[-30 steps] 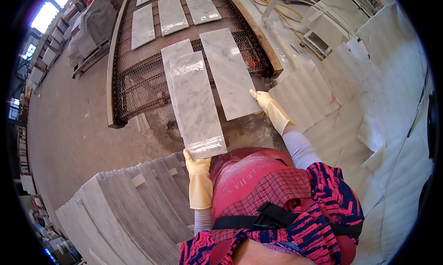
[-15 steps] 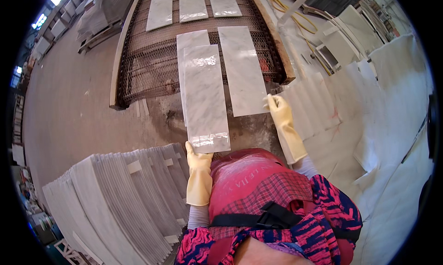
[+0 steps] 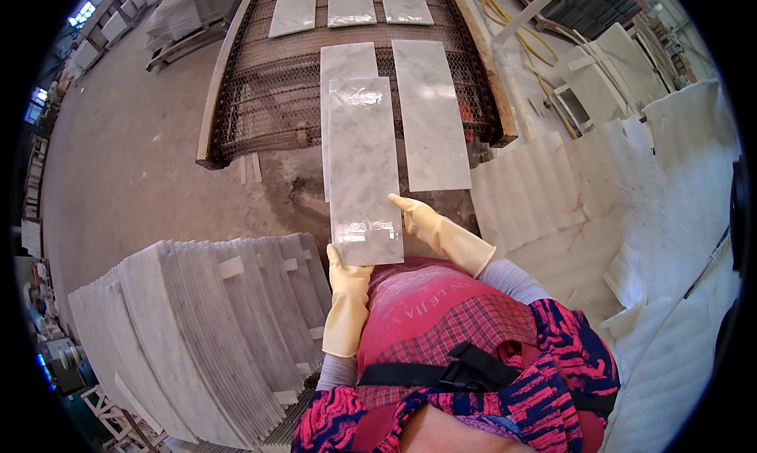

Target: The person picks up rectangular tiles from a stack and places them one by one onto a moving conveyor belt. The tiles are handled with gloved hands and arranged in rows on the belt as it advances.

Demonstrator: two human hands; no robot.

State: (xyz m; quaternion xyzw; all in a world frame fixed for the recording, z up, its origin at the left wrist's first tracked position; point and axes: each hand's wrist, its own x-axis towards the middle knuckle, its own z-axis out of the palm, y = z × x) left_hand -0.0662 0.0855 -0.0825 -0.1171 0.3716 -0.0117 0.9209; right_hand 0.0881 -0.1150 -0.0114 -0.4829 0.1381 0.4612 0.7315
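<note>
A long, glossy white marble tile (image 3: 363,149) with grey veining is held in front of me. My left hand (image 3: 348,286), in a cream rubber glove, is closed on its near left corner, thumb on top and the other fingers hidden beneath. At the tile's right edge, my gloved right hand (image 3: 426,223) grips with a finger over the face; its remaining fingers are partly out of sight. Behind the held piece, a second tile (image 3: 348,59) is partly covered. To the right, another tile (image 3: 432,114) overhangs the near end of a wire-mesh conveyor (image 3: 260,90).
Several more tiles (image 3: 351,0) lie farther up the conveyor, between its side rails (image 3: 493,74). On my near left stands a tight row of upright slabs (image 3: 213,319). White foam sheeting (image 3: 670,240) spreads to the right. A yellow hose (image 3: 505,19) lies beyond the right rail.
My right hand has left the right-hand tile's near corner and come leftward onto the held tile's right edge. The left hand keeps its corner grip. The whole view has shifted slightly.
</note>
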